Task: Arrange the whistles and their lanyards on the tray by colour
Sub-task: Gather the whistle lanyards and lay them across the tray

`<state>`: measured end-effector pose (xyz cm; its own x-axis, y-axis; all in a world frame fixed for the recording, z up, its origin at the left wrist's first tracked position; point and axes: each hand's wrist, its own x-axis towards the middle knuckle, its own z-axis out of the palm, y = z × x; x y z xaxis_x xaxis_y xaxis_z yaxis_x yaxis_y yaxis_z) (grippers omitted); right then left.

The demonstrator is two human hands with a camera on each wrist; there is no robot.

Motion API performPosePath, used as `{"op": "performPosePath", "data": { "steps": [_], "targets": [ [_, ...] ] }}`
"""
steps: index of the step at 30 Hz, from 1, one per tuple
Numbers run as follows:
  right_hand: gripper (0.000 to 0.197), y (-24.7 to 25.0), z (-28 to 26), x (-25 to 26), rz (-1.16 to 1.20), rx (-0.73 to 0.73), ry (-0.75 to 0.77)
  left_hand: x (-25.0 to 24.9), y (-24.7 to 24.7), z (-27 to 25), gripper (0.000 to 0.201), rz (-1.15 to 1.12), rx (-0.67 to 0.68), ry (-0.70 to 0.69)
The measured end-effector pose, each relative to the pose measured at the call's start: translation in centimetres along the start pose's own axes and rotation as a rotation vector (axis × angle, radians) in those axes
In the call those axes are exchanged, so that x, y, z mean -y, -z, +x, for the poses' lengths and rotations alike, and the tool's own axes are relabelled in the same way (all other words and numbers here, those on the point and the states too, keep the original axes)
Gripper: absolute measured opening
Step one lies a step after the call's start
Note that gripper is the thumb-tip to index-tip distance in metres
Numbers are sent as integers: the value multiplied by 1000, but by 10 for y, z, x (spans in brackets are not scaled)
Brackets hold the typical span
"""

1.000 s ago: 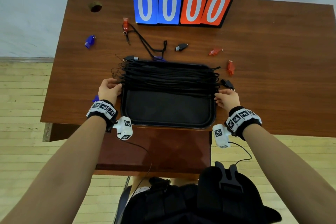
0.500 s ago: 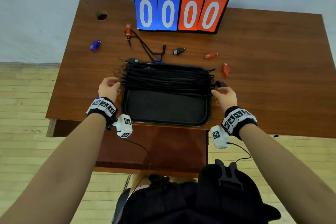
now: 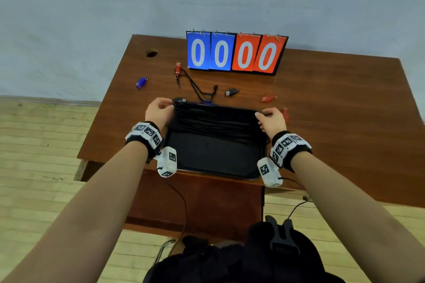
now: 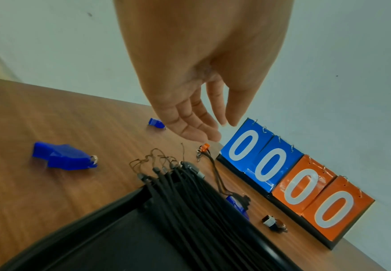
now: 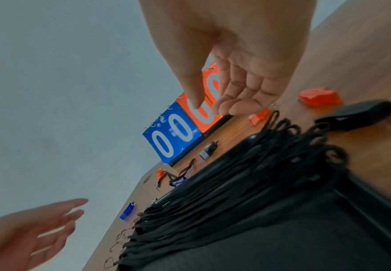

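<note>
A black tray [image 3: 213,163] sits at the table's near edge, with a bundle of black lanyards [image 3: 213,122] stretched across its far half. My left hand [image 3: 158,108] hovers over the lanyards' left ends [image 4: 157,170], fingers relaxed and holding nothing. My right hand [image 3: 271,117] hovers over their looped right ends [image 5: 305,135], also empty. Loose on the table lie blue whistles [image 3: 140,82] [image 4: 62,158], a red whistle [image 3: 177,69] on a lanyard, a black whistle [image 3: 231,92], and red whistles [image 3: 267,98] [image 5: 318,97]. Another black whistle [image 5: 364,114] lies by the tray's right corner.
A flip scoreboard [image 3: 235,53] showing blue and orange zeros stands at the table's back edge. A round hole [image 3: 151,54] is in the far left of the table [image 3: 345,122]. One blue whistle [image 4: 236,205] rests against the tray's far rim.
Both hands have moved from the tray's side edges up to its far corners and now hover above the lanyard ends. The head view has pulled back and tilted up.
</note>
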<state>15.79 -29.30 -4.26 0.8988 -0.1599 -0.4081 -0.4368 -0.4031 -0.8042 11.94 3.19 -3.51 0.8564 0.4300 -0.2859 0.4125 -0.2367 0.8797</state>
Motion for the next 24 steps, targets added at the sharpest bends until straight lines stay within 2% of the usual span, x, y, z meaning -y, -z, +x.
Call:
{"op": "performPosePath", "data": {
  "steps": [3,7,13,17,20,24],
  "targets": [
    [37,-14,7,20,-66,51,55,-12,-3,8,12,-1,22,-17],
    [28,-40,20,48,-174,137,123,-22,-3,25,12,64,30,-28],
    [30,-87,43,91,-334,257,222,-28,-2,75,25,260,39,-7],
    [30,-125,70,108,-490,330,269,-27,-3,119,28,329,76,62],
    [33,-148,96,114,-610,372,267,-24,-9,156,32,390,103,101],
    [34,-164,131,106,-759,375,168,-21,-21,193,44,504,178,159]
  ]
}}
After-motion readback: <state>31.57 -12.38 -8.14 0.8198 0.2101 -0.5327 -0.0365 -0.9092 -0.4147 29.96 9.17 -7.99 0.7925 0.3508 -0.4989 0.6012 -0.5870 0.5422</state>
